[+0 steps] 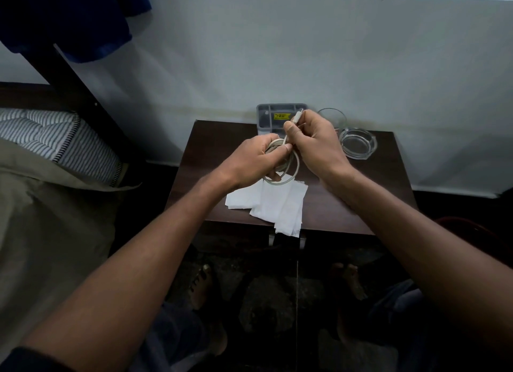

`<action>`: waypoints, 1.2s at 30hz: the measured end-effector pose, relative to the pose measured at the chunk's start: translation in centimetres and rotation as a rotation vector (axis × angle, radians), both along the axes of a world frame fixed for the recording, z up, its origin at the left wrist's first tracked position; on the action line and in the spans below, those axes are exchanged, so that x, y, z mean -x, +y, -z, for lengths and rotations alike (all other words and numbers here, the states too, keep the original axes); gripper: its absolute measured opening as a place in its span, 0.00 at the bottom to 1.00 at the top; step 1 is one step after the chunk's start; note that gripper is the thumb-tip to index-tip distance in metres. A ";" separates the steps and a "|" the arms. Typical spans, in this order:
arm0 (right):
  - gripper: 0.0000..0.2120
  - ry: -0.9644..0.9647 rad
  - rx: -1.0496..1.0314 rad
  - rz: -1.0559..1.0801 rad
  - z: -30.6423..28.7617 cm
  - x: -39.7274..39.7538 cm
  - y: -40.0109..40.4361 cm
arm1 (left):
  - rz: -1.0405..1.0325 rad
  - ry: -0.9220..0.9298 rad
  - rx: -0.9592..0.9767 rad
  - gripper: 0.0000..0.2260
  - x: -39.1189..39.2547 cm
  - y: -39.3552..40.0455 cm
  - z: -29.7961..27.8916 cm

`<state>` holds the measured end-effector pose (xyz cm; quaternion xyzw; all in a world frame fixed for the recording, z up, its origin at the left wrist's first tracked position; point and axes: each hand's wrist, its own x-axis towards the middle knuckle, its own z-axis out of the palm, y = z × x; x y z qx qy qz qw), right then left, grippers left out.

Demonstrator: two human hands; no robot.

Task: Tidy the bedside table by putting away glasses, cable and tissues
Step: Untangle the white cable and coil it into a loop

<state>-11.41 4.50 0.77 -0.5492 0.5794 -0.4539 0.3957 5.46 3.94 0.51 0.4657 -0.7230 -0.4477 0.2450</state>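
Beside the striped mattress (55,141), over the dark bedside table (388,194), the left hand (249,160) grips the coiled white cable (293,174) above the tissues (274,205); the right hand (313,144) pinches its plug end before the grey organiser (266,116).

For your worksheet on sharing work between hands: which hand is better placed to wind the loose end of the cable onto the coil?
Probably the right hand: it already pinches the loose plug end of the cable. The left hand is busy gripping the coil.
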 end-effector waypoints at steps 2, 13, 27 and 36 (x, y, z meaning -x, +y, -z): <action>0.11 0.009 -0.019 0.044 0.0 -0.2 -0.1 | -0.057 -0.091 0.157 0.12 -0.1 0.1 0.1; 0.05 -0.487 -0.496 0.077 0.0 0.3 -0.1 | -0.089 -0.063 0.429 0.20 0.4 0.7 0.3; 0.07 -0.572 -0.569 -0.040 0.1 -0.3 0.9 | -0.231 -0.203 0.533 0.14 0.5 0.4 0.4; 0.07 -0.583 -0.592 -0.083 0.0 0.3 0.5 | -0.286 -0.388 0.598 0.15 0.5 1.2 0.1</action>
